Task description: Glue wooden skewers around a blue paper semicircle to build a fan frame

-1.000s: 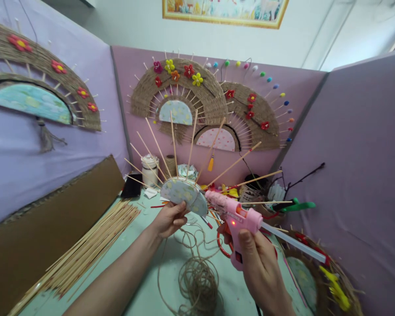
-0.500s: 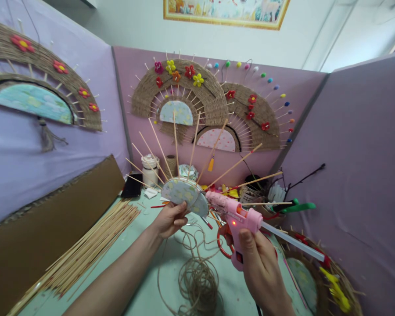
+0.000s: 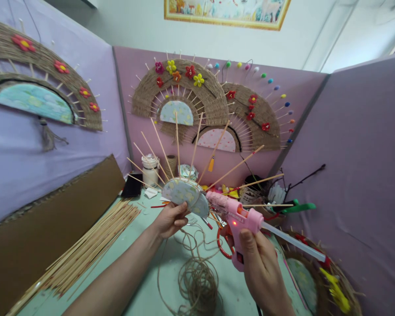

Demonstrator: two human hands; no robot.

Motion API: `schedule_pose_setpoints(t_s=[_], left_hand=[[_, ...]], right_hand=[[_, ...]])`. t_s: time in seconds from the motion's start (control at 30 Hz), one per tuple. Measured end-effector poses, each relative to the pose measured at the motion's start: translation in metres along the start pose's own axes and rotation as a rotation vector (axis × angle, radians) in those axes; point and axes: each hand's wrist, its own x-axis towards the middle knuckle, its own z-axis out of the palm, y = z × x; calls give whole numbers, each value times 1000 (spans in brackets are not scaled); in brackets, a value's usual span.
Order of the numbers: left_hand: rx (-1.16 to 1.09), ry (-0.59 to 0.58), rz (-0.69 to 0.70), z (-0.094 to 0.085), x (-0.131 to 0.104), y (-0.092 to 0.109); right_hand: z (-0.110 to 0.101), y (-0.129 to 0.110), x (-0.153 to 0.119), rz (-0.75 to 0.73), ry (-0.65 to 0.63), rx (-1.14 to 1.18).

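Head view at centre frame: left hand (image 3: pixel 171 218) pinching the half-disc fan base (image 3: pixel 185 195) from below, right hand (image 3: pixel 261 267) wrapped around the pink glue gun (image 3: pixel 238 219), nozzle touching the base's right edge. Skewers (image 3: pixel 197 145) already fanned out from the base; no twine woven yet, jute coil (image 3: pixel 197 281) loose on the bench (image 3: pixel 145 267), spare sticks (image 3: pixel 85 252) piled lower left.

left hand (image 3: pixel 170 218) holds a half-disc with skewers (image 3: pixel 185 195) fanning out; right hand (image 3: pixel 260 267) presses a pink glue gun (image 3: pixel 238 224) to its edge.

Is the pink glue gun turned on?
On. A small red light glows on the side of the pink glue gun held in the right hand.
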Motion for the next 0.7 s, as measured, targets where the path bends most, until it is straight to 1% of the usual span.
schedule_pose_setpoints(t_s=[0.27, 0.43, 0.57, 0.7], left_hand=[[-11, 23, -10, 2, -1, 1], [-14, 4, -6, 2, -1, 1], [-20, 6, 1, 0, 0, 0], [-21, 17, 1, 0, 0, 1]], right_hand=[[0, -2, 0, 14, -13, 6], [-1, 0, 1, -17, -1, -33], [0, 0, 0, -3, 2, -24], [-1, 1, 1, -40, 11, -35]])
